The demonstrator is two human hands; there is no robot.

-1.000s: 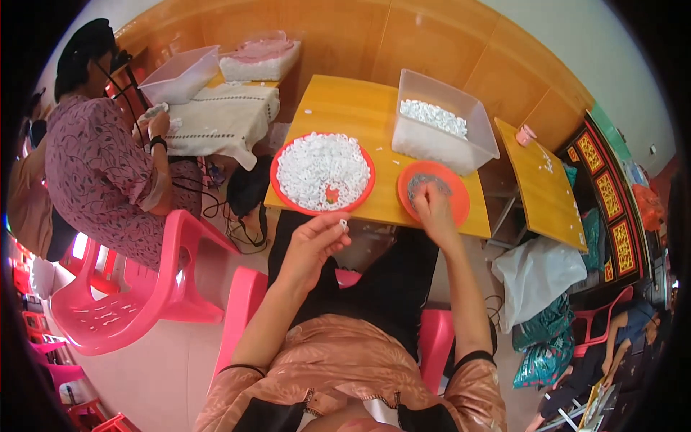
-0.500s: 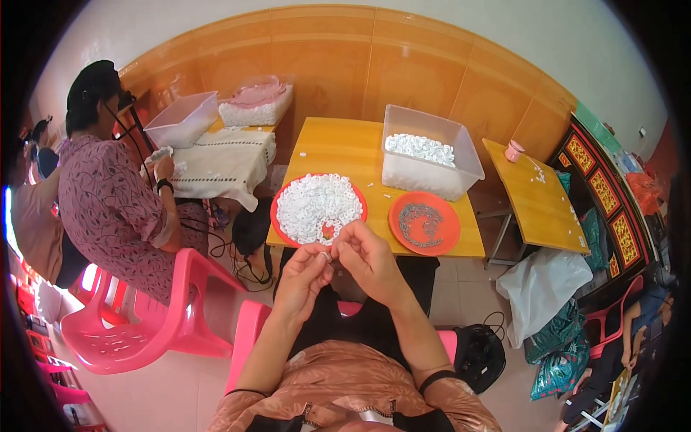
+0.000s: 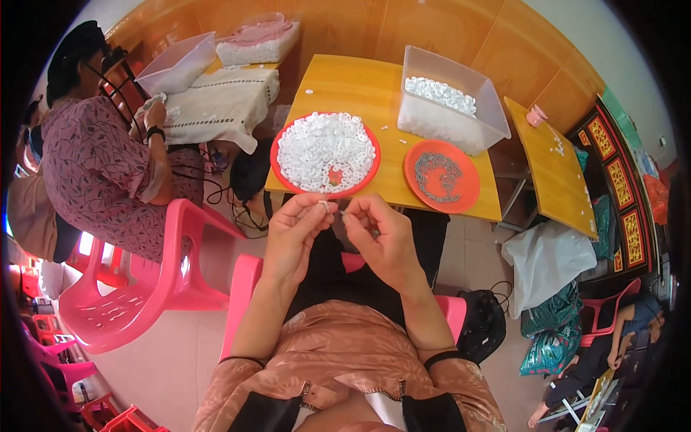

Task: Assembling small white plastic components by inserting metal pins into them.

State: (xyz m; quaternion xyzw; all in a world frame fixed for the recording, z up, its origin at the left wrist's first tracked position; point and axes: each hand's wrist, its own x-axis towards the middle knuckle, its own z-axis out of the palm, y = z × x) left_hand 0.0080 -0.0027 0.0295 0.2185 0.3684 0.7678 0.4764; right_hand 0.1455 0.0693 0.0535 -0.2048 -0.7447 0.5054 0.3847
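Observation:
Just past the near table edge, my left hand (image 3: pixel 294 234) is closed in a pinch on a small white plastic piece (image 3: pixel 324 206). Beside it and slightly apart, my right hand (image 3: pixel 385 234) has thumb and forefinger pressed together; a tiny greyish bit shows at the tips, too small to name. Beyond my hands, a red plate (image 3: pixel 274 160) is heaped with white ring-like plastic pieces (image 3: pixel 324 147). To its right, an orange-red plate (image 3: pixel 469 189) carries many small grey metal parts (image 3: pixel 437 177).
A clear plastic bin (image 3: pixel 453 128) of white pieces stands on the yellow table (image 3: pixel 345 81). At left, a person (image 3: pixel 119 165) works at a cloth-covered table (image 3: pixel 219 108), near a pink chair (image 3: pixel 173 288). Right: a side table (image 3: pixel 551 169) and white bag (image 3: pixel 551 266).
My hands have moved apart from touching to a small gap, the white piece staying in the left fingers. The whole view has tilted, so the table and plates sit higher in it.

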